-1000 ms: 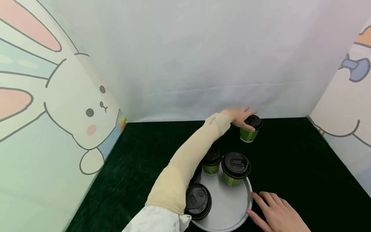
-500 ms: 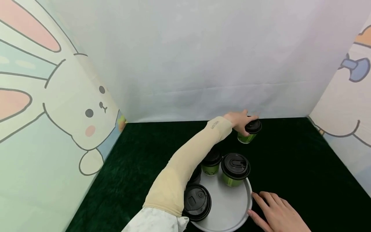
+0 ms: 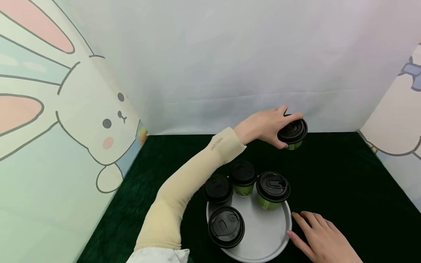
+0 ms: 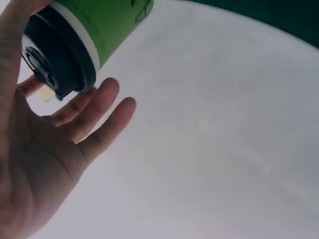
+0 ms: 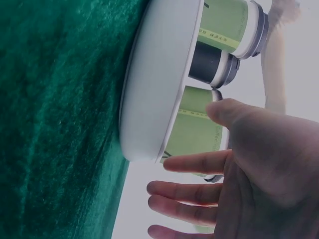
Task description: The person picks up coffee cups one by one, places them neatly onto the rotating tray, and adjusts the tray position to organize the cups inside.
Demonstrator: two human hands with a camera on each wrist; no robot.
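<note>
My left hand [image 3: 268, 126] grips a green paper coffee cup [image 3: 294, 145] with a black lid, thumb and fingers spread about the lid's edge. The cup is up off the cloth near the back wall. In the left wrist view, the green cup [image 4: 107, 25] slants between thumb and fingers. My right hand [image 3: 323, 237] lies at the right side of a round grey tray [image 3: 263, 252], fingertips right at its rim. In the right wrist view, the fingers [image 5: 197, 163] extend loosely beside the tray wall [image 5: 157, 79], with nothing held.
Several lidded cups stand on the tray: a green one [image 3: 269, 204] at right, another green one [image 3: 243, 190] at the back, a dark one [image 3: 218, 190] at left and a black-lidded one [image 3: 226, 226] in front. Dark green cloth [image 3: 342, 175] covers the table, below a pale back wall [image 3: 210, 65].
My left hand has tightened about the far cup and lifted it off the cloth, up and slightly right. The right hand stays at the tray; the view has shifted a little.
</note>
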